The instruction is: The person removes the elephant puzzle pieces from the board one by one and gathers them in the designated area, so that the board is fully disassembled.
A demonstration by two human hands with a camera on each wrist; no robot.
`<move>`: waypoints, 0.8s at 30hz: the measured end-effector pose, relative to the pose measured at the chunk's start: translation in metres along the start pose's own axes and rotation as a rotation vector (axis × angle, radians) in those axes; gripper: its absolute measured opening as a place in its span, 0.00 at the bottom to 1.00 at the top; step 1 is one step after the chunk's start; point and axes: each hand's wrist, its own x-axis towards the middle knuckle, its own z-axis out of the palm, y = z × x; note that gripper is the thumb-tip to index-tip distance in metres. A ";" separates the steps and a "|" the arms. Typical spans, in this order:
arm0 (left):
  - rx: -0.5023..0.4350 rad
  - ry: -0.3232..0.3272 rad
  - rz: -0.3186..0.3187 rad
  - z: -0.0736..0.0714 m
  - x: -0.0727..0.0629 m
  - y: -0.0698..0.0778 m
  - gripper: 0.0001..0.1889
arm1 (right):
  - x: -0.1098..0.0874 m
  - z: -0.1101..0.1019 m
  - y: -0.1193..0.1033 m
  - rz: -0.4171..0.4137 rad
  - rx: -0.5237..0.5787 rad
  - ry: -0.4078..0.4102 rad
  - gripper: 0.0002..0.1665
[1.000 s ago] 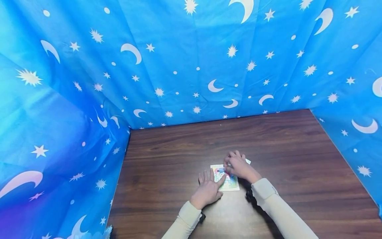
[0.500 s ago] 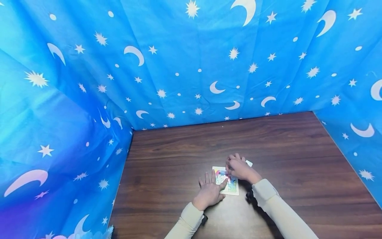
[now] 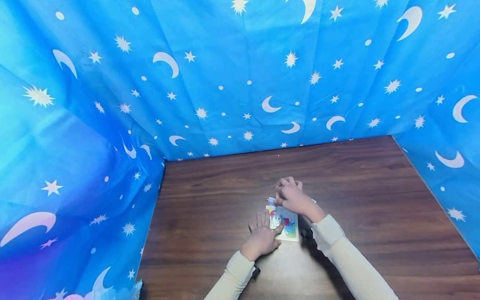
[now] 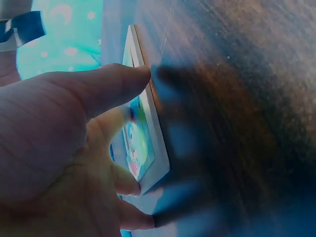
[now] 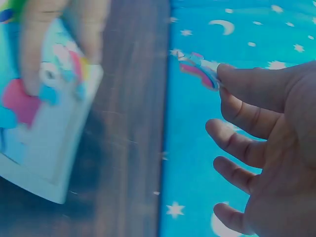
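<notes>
A small jigsaw puzzle (image 3: 291, 230) in a pale frame lies on the table, with colourful pieces in it and a bare pale area seen in the right wrist view. My left hand (image 3: 260, 241) rests on its left side, fingers spread and straight. Just above the puzzle's far edge is my right hand (image 3: 294, 197), pinching a puzzle piece (image 5: 200, 70) between thumb and index finger. That piece shows pink, blue and white, and its lower end is hidden by the fingertips. The other fingers of this hand are loosely bent.
The brown wooden table (image 3: 210, 196) extends around the puzzle. Blue cloth (image 3: 225, 62) with moons and stars hangs along the back and both sides. A small white item (image 3: 314, 201) peeks out behind the right wrist, mostly hidden.
My right hand has lifted off the puzzle and moved toward its far edge, now with a piece between its fingers. The left hand stays on the puzzle.
</notes>
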 end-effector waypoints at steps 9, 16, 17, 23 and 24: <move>-0.072 0.032 -0.013 0.002 -0.002 -0.006 0.35 | -0.011 -0.034 0.006 0.045 -0.040 0.016 0.13; -0.129 0.167 -0.038 0.003 0.002 -0.013 0.39 | -0.036 -0.054 0.044 0.146 -0.004 0.020 0.13; -0.138 0.183 -0.040 0.003 0.003 -0.016 0.40 | -0.040 -0.056 0.051 0.161 0.008 0.030 0.13; -0.199 0.199 -0.011 0.004 0.011 -0.033 0.48 | -0.067 -0.060 0.093 0.236 0.056 0.060 0.14; -0.200 0.193 -0.001 0.003 0.012 -0.035 0.49 | -0.071 -0.060 0.098 0.244 0.053 0.053 0.14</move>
